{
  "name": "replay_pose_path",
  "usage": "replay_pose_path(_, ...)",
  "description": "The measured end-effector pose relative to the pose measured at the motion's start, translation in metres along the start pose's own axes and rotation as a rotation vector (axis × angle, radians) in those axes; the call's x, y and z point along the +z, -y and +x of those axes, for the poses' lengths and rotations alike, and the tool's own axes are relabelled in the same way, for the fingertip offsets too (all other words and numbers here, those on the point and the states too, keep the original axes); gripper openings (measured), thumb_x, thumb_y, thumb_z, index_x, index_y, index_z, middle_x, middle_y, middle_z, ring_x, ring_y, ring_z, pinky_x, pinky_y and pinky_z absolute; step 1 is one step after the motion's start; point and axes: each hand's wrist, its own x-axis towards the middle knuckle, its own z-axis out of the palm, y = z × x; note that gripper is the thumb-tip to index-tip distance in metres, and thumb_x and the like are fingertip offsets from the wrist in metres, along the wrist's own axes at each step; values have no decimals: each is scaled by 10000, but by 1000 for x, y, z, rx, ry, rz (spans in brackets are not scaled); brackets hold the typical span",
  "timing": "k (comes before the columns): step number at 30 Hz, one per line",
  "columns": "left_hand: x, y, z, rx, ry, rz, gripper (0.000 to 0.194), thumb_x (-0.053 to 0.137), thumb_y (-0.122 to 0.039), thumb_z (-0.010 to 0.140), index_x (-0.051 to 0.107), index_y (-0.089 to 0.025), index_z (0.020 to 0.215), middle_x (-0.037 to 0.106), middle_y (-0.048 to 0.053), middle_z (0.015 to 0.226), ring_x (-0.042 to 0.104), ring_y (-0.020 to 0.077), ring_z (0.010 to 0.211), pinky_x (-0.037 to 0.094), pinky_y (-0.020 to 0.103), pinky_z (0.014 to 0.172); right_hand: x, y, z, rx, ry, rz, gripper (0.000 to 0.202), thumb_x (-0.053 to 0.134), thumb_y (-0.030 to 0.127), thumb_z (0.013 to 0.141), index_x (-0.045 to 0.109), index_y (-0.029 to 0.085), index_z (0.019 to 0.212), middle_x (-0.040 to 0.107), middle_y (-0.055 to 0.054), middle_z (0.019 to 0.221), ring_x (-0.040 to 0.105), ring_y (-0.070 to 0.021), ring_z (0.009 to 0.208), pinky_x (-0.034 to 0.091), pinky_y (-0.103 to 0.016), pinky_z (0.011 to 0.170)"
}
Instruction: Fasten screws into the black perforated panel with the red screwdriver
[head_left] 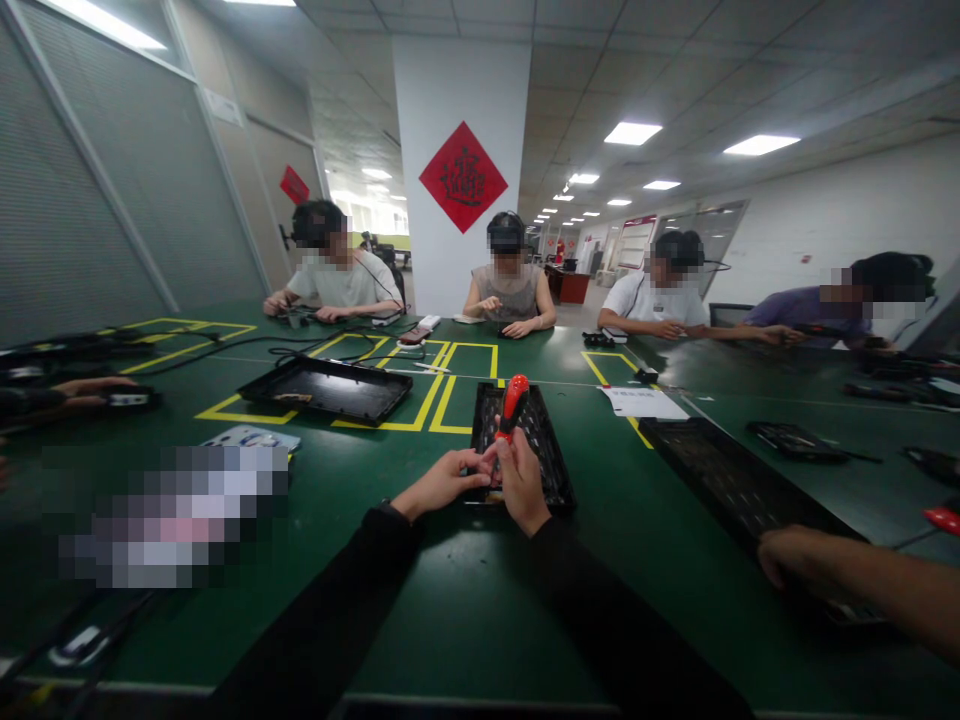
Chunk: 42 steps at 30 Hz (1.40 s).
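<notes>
While my right hand (pixel 525 485) hangs onto a red-and-black, screwdriver-like tool (pixel 515 402), can't tell from here if my left hand (pixel 444 482) pinches anything; shallow black rectangular plastic casing (pixel 552 442)'s right under the grip.

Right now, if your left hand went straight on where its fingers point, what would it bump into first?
Probably the right hand, which grips a red-and-black tool over the black tray; it sits right by the left hand's fingertips. Depth is unclear, so I can't tell whether they touch.

The right grip (pixel 525 483) holds a red-handled tool (pixel 515 398) over a black tray (pixel 551 448).
</notes>
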Motion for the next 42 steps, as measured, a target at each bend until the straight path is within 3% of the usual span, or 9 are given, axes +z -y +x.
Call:
replay_pose_path(6, 3, 2, 1, -22, -36, -47, 188, 597, -291, 725, 604, -105, 703, 601, 28, 772, 525, 145, 768, 387, 274, 790, 0, 2, -1, -26, 5, 19, 220, 311, 318, 911, 487, 186, 903, 578, -5, 724, 555, -121, 654, 433, -234, 623)
replay_pose_path(13, 6, 0, 1, -58, -72, -126, 195, 639, -281, 685, 575, -100, 717, 571, 14, 726, 509, 127, 709, 407, 255, 721, 1, 3, -2, -8, -15, -22, 229, 380, 327, 883, 470, 186, 1038, 585, -25, 765, 560, -140, 666, 439, -236, 593)
replay_pose_path(23, 0, 7, 1, -10, -42, -17, 213, 592, -319, 737, 658, -118, 761, 636, 41, 797, 549, 162, 828, 356, 306, 882, 1, 6, 0, -6, -5, 25, 195, 368, 315, 892, 456, 188, 1010, 583, -10, 748, 566, -121, 635, 452, -228, 602)
replay_pose_path(33, 5, 1, 0, -39, -76, -98, 187, 645, -279, 687, 581, -103, 674, 612, 33, 754, 550, 152, 756, 405, 274, 778, 1, 7, 0, 1, -3, 68, 208, 393, 337, 877, 475, 185, 993, 586, -17, 748, 574, -128, 649, 461, -228, 581)
replay_pose_path(42, 0, 5, 0, -34, -40, -68, 183, 605, -287, 723, 643, -112, 759, 630, 45, 800, 548, 161, 815, 392, 290, 830, 1, 5, 1, 8, -17, 98, 232, 377, 344, 882, 473, 184, 1020, 593, -15, 745, 571, -120, 626, 461, -224, 563)
